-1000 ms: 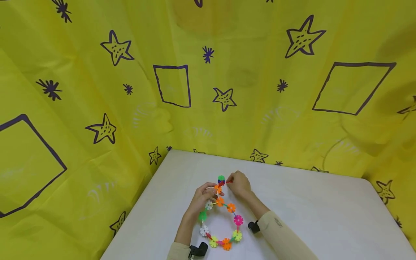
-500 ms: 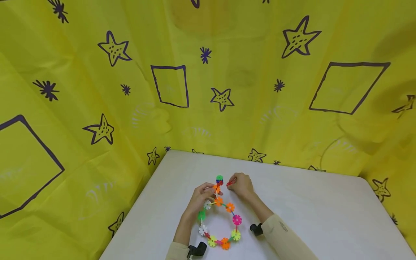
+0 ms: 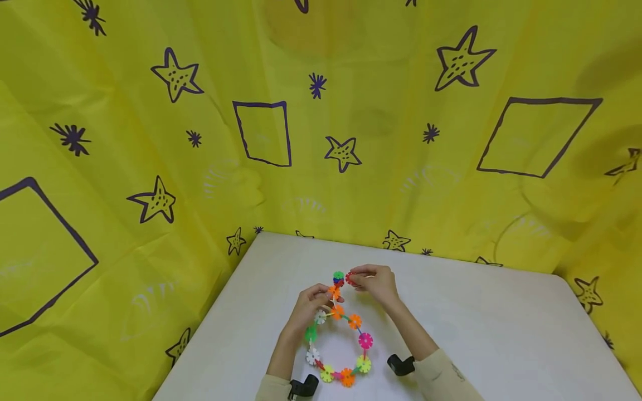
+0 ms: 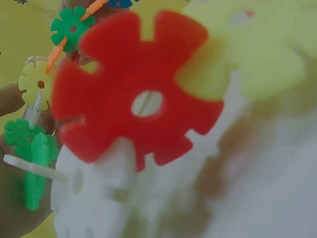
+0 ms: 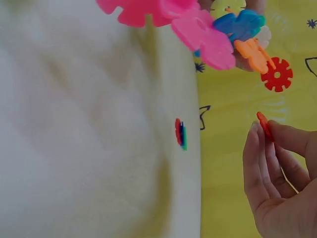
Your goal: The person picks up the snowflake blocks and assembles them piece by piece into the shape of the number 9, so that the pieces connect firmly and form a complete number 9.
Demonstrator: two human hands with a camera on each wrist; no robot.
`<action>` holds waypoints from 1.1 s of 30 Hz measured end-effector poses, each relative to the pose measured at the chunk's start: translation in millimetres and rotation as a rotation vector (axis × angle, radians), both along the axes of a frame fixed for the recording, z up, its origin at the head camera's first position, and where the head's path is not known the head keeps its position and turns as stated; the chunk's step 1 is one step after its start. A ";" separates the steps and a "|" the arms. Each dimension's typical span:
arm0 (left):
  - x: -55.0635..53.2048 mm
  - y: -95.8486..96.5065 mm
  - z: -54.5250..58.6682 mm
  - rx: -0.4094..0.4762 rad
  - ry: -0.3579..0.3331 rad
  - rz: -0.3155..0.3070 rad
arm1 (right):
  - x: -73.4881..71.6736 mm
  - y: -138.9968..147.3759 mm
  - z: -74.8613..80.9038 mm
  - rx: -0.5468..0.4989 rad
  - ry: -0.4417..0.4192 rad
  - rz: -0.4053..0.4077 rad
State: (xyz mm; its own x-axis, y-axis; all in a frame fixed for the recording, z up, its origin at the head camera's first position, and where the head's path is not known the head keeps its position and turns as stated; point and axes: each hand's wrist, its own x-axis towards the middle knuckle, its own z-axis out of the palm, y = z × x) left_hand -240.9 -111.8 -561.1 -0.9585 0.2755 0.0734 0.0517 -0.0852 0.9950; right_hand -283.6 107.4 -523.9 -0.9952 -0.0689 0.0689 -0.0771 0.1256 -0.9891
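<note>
Notched plastic snowflake discs are linked into a ring-shaped chain (image 3: 365, 341) of many colours. At its far end my left hand (image 3: 308, 305) grips the chain near an orange disc (image 3: 334, 292). A red disc (image 5: 277, 74) sticks out from the chain beside another orange disc (image 5: 254, 54) in the right wrist view. Thumb and fingertips of my right hand (image 3: 376, 283) pinch a separate loose red disc (image 5: 264, 125), held just apart from the chain. In the left wrist view, red (image 4: 114, 94) and white (image 4: 91, 198) discs of the chain fill the foreground, partly hiding my left fingers.
A small stack of red, blue and green discs (image 5: 181, 134) sits on the white table (image 3: 476, 328). Yellow sheeting (image 3: 381, 189) with drawn stars hangs behind and to the sides. Black wrist cameras (image 3: 304, 386) are strapped by both sleeves.
My right hand has drawn slightly to the right, its fingers now more extended. The pinched red disc has turned from edge-on to face-on in the head view. My left hand stays nearly still.
</note>
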 end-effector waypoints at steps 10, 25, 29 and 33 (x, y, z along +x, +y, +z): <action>-0.1 -0.6 0.3 -0.002 0.000 -0.013 | 5.9 -0.2 15.1 -0.019 0.057 0.015; 1.9 0.6 1.6 0.005 -0.010 -0.021 | 11.9 -7.8 21.8 -0.085 0.058 0.009; 2.0 1.0 2.4 0.014 -0.012 -0.020 | 13.3 -7.7 21.4 -0.069 0.066 0.008; 2.5 1.3 3.5 0.015 -0.020 -0.016 | 13.6 -6.5 21.6 -0.048 0.061 0.018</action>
State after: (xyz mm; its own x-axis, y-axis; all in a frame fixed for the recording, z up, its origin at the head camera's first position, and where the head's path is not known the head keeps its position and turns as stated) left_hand -238.4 -110.5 -557.6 -0.9553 0.2897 0.0584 0.0301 -0.1011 0.9944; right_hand -270.0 100.8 -502.3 -0.9877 -0.0815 0.1333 -0.1395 0.0757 -0.9873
